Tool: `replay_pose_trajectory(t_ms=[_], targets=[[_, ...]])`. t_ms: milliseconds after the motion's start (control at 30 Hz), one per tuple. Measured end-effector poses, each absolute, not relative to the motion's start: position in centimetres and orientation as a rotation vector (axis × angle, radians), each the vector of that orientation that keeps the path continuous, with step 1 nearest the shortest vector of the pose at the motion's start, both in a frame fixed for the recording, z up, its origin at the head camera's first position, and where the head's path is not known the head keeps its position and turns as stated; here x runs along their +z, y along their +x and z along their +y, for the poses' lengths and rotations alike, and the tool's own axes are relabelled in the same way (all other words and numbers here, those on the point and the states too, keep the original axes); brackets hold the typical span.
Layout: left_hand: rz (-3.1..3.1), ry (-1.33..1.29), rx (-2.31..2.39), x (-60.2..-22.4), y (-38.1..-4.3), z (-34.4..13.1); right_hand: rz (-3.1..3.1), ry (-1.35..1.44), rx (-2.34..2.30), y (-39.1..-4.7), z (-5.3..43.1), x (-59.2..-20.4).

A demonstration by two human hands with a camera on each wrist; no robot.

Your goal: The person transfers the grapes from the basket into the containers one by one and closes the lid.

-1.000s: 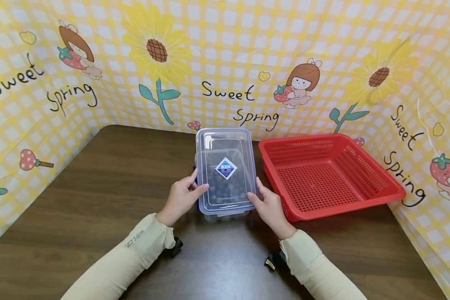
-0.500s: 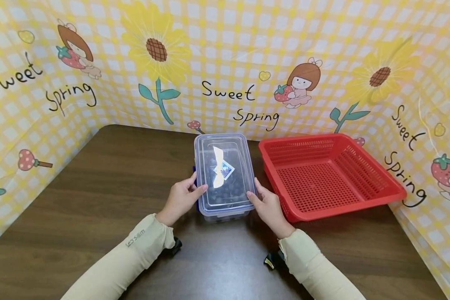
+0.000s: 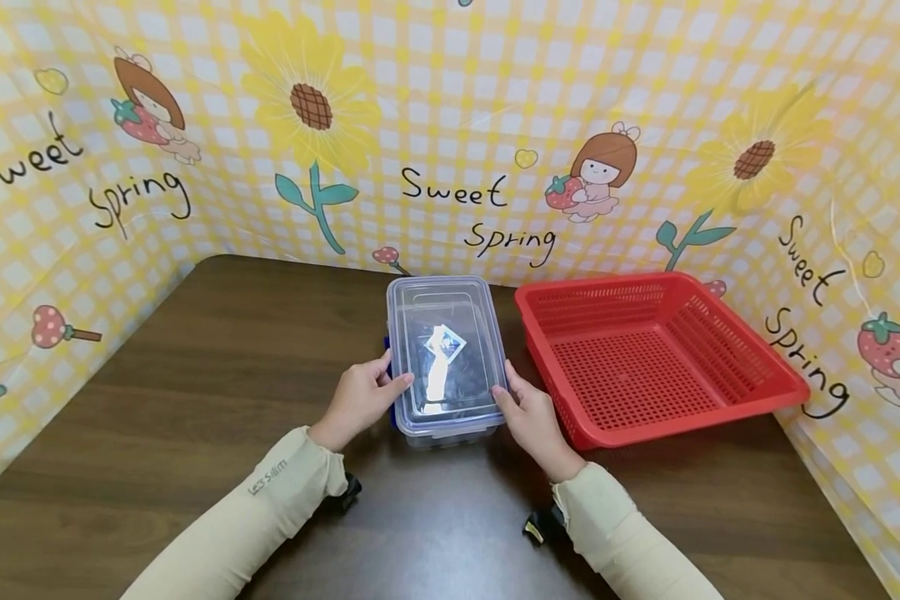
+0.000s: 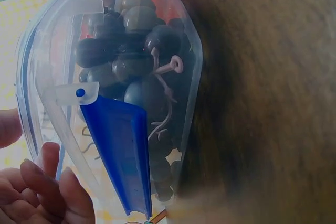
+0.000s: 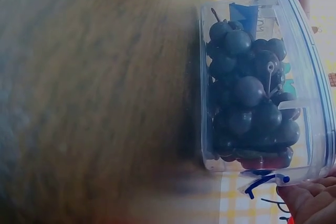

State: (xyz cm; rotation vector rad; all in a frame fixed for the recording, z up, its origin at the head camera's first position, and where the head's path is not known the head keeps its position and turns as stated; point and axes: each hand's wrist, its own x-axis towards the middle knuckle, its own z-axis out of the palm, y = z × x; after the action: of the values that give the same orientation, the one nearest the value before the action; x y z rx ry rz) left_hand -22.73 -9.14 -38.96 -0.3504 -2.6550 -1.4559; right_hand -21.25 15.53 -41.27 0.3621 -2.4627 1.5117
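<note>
A clear plastic food container (image 3: 446,437) stands on the brown table, with a clear lid (image 3: 450,304) edged in blue on top. Dark grapes (image 5: 239,106) with bits of stem fill it, seen through its walls in both wrist views. A blue side latch (image 4: 118,150) hangs unfastened on the left side; another blue latch (image 5: 257,184) hangs loose on the right. My left hand (image 3: 360,400) grips the lid's left edge, thumb on top. My right hand (image 3: 532,417) grips the right edge near the front corner, thumb also on top. The fingers beneath the rim are partly hidden.
A red perforated basket (image 3: 570,400) stands close to the right of the container and my right hand. Behind the table hangs a yellow checked cloth (image 3: 450,108) with printed flowers. The wooden table top (image 3: 157,400) stretches to the left.
The lid's far end has come down and the lid now lies flatter over the container. A bright reflection has appeared on it. Both hands keep nearly the same places.
</note>
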Motion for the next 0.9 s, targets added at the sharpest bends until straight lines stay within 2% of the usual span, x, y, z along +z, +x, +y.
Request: replay_pose_trajectory(t_ms=[900], targets=[[-2.798,-0.359,-1.369,-38.78,-23.19,-9.44,-2.508,0.386,1.405,-21.43,15.54,-41.51]])
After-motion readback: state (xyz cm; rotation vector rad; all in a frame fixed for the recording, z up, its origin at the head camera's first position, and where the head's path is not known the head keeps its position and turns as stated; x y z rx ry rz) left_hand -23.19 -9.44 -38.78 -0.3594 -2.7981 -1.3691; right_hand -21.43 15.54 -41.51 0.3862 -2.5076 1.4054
